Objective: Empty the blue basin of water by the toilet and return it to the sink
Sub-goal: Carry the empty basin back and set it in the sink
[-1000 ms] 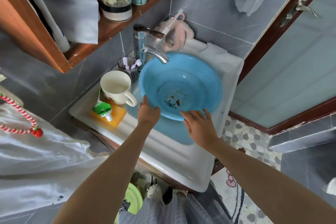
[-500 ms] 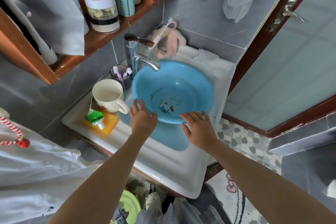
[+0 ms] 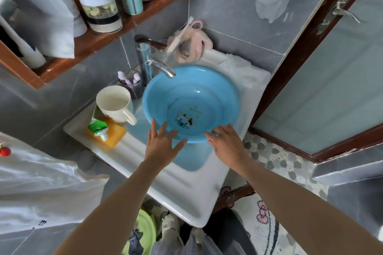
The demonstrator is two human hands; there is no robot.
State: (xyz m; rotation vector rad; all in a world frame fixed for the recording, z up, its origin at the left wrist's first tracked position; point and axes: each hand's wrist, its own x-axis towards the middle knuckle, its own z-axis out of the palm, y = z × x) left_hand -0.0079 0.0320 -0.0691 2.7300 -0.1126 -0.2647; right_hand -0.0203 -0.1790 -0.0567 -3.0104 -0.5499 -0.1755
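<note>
The blue basin, round with a cartoon cow face printed inside, rests in the white sink under the chrome tap. No water shows in it. My left hand hovers at the basin's near rim with fingers spread, holding nothing. At the near right part of the rim, my right hand lies flat with its fingers apart and its fingertips at the rim's edge. The toilet is out of view.
A cream mug, a green tube on an orange soap and a cup of toothbrushes crowd the sink's left ledge. A wooden shelf with jars overhangs. A glass door stands right. White cloth hangs left.
My left hand let go of the basin's rim and its fingers spread apart. My right hand stays flat at the rim. The basin sits still in the sink.
</note>
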